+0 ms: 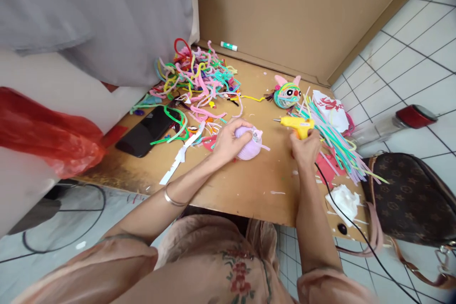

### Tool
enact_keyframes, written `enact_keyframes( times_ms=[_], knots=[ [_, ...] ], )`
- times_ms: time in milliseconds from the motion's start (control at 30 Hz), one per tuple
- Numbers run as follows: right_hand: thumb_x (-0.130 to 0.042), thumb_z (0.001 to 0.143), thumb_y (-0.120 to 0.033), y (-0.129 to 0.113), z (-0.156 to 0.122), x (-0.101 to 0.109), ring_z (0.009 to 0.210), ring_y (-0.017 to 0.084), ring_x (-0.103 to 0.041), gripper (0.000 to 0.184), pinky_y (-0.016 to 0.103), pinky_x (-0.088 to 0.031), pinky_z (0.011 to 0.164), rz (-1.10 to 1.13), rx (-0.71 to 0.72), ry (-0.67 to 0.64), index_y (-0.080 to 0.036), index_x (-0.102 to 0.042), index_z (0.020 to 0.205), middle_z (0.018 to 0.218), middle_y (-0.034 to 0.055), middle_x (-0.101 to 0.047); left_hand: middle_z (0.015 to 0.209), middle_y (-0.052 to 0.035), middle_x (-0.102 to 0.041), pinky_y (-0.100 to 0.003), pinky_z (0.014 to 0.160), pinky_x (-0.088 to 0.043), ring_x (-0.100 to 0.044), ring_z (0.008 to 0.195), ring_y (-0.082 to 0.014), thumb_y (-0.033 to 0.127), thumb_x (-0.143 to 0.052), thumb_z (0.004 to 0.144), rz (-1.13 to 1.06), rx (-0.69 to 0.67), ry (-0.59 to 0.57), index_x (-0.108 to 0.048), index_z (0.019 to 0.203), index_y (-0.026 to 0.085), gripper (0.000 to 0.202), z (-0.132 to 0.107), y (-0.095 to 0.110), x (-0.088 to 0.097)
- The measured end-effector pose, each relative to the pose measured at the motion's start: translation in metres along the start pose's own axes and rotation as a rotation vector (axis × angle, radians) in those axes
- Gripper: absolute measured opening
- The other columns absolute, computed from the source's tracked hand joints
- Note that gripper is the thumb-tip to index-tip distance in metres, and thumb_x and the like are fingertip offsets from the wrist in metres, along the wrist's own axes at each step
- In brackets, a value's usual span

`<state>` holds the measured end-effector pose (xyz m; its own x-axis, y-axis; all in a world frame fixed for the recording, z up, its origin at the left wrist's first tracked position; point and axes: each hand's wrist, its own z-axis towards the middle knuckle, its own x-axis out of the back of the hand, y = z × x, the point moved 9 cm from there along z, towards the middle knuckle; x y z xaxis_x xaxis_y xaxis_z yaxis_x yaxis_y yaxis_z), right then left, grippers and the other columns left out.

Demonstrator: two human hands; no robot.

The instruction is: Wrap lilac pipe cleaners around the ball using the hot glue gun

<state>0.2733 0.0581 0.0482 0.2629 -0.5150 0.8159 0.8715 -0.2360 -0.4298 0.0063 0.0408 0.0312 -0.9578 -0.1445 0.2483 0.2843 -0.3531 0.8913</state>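
My left hand [230,142] is wrapped round a lilac ball of coiled pipe cleaner [248,149], held over the tabletop with a loose end sticking out to the right. A yellow hot glue gun [297,124] is gripped in my right hand [306,147], its nozzle pointing left toward the ball but apart from it. From the gun's handle a black cord [337,199] runs down to the lower right. Beyond the gun sits a finished-looking coiled ball figure [287,95] with pink ears, round eyes and a red nose.
Tangled colourful pipe cleaners [203,73] heap at the back left, near a black phone [146,130]. Straight pipe cleaners [335,137] lie to the right, by crumpled white tissue [344,202] and a brown handbag [413,194]. A glue stick [228,46] lies at the back.
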Motion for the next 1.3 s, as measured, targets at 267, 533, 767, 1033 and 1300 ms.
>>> enact_keyframes(
  times_ms=[267, 533, 767, 1033, 1300],
  knots=[
    [-0.061, 0.077, -0.041, -0.025, -0.06, 0.037, 0.064, 0.026, -0.062, 0.025, 0.039, -0.049, 0.064, 0.082, 0.374, 0.414, -0.02, -0.059, 0.09, 0.067, 0.008, -0.062, 0.103, -0.0051, -0.07, -0.036, 0.093, -0.052, -0.066, 0.099, -0.0196, 0.022, -0.06, 0.08, 0.022, 0.024, 0.027, -0.068, 0.095, 0.019, 0.018, 0.001, -0.003, 0.001],
    [-0.059, 0.081, -0.034, -0.038, -0.079, 0.032, 0.066, 0.023, -0.061, 0.021, 0.034, -0.045, 0.062, -0.058, 0.585, 0.49, -0.019, -0.059, 0.095, 0.071, 0.0065, -0.061, 0.105, -0.0055, -0.069, -0.035, 0.091, -0.052, -0.067, 0.1, -0.02, 0.023, -0.06, 0.081, 0.03, 0.007, 0.027, -0.068, 0.1, 0.019, 0.021, 0.0, -0.003, 0.001],
    [-0.056, 0.081, -0.037, -0.034, -0.07, 0.028, 0.061, 0.023, -0.058, 0.021, 0.033, -0.041, 0.058, -0.104, 0.53, 0.398, -0.017, -0.062, 0.088, 0.064, 0.0064, -0.057, 0.105, -0.0051, -0.069, -0.036, 0.094, -0.051, -0.066, 0.101, -0.0197, 0.023, -0.06, 0.081, 0.036, -0.014, 0.019, -0.068, 0.099, 0.019, 0.02, -0.001, 0.001, 0.0],
    [-0.055, 0.081, -0.041, -0.027, -0.066, 0.031, 0.061, 0.023, -0.057, 0.022, 0.033, -0.042, 0.058, -0.089, 0.462, 0.352, -0.019, -0.06, 0.082, 0.063, 0.0067, -0.058, 0.101, -0.0044, -0.07, -0.035, 0.092, -0.051, -0.066, 0.098, -0.0191, 0.022, -0.061, 0.08, 0.041, -0.034, 0.02, -0.068, 0.097, 0.02, 0.019, -0.001, 0.0, -0.001],
    [-0.054, 0.08, -0.044, -0.03, -0.065, 0.031, 0.06, 0.022, -0.053, 0.024, 0.032, -0.038, 0.057, -0.047, 0.413, 0.321, -0.023, -0.05, 0.068, 0.06, 0.0056, -0.053, 0.102, -0.0039, -0.07, -0.035, 0.091, -0.052, -0.066, 0.096, -0.0189, 0.02, -0.062, 0.079, 0.082, -0.021, 0.015, -0.068, 0.096, 0.021, 0.018, -0.001, 0.004, 0.0]
  ],
)
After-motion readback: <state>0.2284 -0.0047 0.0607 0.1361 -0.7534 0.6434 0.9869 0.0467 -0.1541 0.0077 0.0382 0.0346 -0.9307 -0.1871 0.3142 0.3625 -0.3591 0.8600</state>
